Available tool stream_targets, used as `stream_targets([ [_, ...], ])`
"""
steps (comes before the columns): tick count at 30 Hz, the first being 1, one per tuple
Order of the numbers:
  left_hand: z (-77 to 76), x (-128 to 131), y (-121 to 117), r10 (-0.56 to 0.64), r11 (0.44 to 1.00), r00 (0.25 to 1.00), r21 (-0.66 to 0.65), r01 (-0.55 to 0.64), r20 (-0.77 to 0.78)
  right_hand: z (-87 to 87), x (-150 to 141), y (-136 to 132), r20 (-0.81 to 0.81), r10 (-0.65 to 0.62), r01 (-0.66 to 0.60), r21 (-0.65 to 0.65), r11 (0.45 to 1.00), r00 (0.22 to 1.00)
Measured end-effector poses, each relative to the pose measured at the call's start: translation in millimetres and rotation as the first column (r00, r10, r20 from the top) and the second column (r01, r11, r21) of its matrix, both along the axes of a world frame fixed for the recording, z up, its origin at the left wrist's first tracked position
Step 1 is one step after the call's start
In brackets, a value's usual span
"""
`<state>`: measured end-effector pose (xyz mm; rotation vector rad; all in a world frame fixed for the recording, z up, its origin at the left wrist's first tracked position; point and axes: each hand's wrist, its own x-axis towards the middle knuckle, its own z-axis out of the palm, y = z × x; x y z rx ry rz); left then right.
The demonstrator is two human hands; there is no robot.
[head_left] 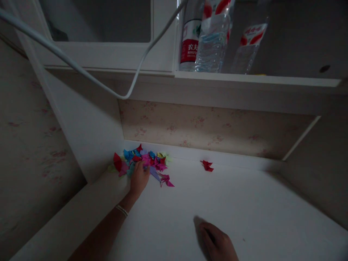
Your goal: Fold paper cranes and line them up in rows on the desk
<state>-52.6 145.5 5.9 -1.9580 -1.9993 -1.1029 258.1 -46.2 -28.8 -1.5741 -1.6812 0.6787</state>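
Folded paper cranes (159, 165) in pink, blue, red, purple and green lie in a loose heap at the desk's back left. My left hand (140, 177) reaches into this heap, its fingers curled and closed on a paper crane that is mostly hidden beneath them. A purple crane (154, 174) sticks out beside my thumb, and a magenta crane (166, 180) lies just to the right. Apart from the heap, a red crane (207, 166) rests near the back edge. Low in the view, my right hand (217, 241) is loosely closed over the desk, with nothing visible in it.
The white desk (174, 221) is bounded by side panels and a back ledge. Above it, a shelf (244, 78) holds several plastic bottles (212, 47). A white cable (100, 85) hangs in front of the cabinet at the upper left.
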Motion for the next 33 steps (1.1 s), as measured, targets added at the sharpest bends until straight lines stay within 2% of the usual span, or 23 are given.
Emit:
stream_targets([
  [5, -19.0, 7.3, -35.3, -0.094, 0.995, 0.993, 0.042, 0.091, 0.074, 5.6, -2.4, -5.5, 0.014, 0.003, -0.004, 0.035, 0.999, 1.000],
  [11, -34.7, -1.4, -64.0, -0.108, 0.989, 0.991, -0.089, 0.116, 0.084, -0.1, -0.7, -6.5, 0.061, 0.012, -0.013, 0.019, 1.000, 0.998],
  [16, -35.5, -14.5, -66.0, -0.100, 0.991, 0.991, -0.079, 0.106, 0.085, -3.4, 0.1, -6.7, 0.066, 0.007, -0.007, -0.001, 1.000, 0.998],
  [21, -40.3, -17.4, -63.4, -0.094, 0.988, 0.973, -0.101, 0.118, 0.212, -0.9, -1.5, -7.7, 0.060, -0.011, 0.010, 0.016, 1.000, 0.998],
  [26, -46.1, -18.3, -60.1, -0.060, 0.988, 0.965, -0.125, 0.094, 0.257, -2.4, -0.8, -8.2, 0.040, -0.016, 0.015, 0.020, 1.000, 0.999],
  [33, -42.6, -27.1, -60.6, -0.012, 0.993, 0.953, -0.112, 0.048, 0.302, -5.8, 0.8, -6.1, 0.021, -0.015, 0.014, 0.036, 0.999, 1.000],
])
